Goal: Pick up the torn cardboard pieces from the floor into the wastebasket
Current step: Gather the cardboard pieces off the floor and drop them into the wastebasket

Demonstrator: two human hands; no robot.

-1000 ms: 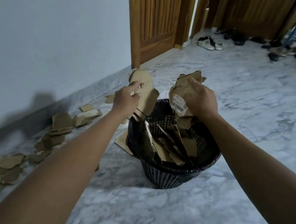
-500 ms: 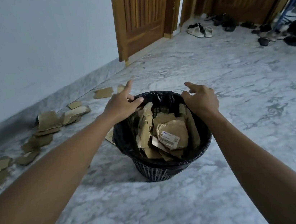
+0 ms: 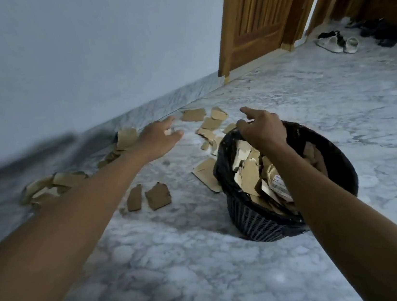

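Both our hands are empty. Our left hand reaches out over the floor with fingers loosely spread, holding nothing, near the scraps by the wall. Our right hand hangs above the far-left rim of the basket, fingers relaxed and a little curled, also gripping nothing.

The basket is already well filled with cardboard. Much remains on the floor: two small pieces lie near us to the left of the basket, a flat sheet touches its left side, a scatter lies just beyond it, and a pile runs along the wall at far left.

We judge these scraps to be light, stiff and dry, with ragged edges that give good purchase. They should not slip or break, though thin ones lying flat on smooth marble may be hard to lift. We would slide a fingertip under a raised or curled edge and pinch there, or sweep several together and gather them in a stack. The sheet leaning on the basket looks easiest, taken by its free corner.
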